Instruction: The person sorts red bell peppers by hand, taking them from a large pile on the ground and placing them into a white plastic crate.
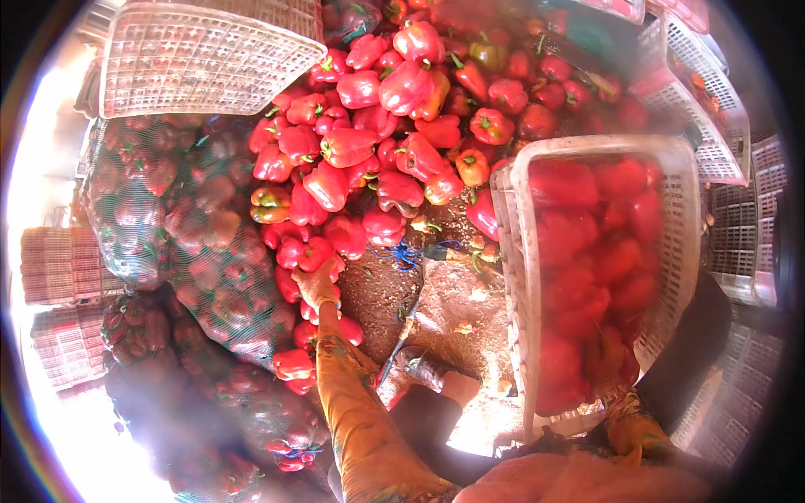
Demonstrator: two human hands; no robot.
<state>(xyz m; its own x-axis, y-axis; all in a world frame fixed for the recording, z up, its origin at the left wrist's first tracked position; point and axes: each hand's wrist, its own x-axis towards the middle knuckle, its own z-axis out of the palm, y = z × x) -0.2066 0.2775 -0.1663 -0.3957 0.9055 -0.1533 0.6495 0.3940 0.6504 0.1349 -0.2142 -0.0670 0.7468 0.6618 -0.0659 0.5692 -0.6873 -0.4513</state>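
Reaching left hand [317, 285] closing on loose red pepper [312, 253], white crate [683, 243] full of peppers, right hand [605, 356] open inside

Red peppers [394, 142], white crate [683, 243]

Dirt floor [453, 293], heap of red peppers [394, 109], mesh sacks of peppers [210, 251]

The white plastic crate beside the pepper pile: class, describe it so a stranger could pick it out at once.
Start at the big heap of loose red peppers on the ground. At its right edge stands the white slatted crate, with the right hand inside it. Unlike the overturned crate at upper left, it is filled with red peppers.
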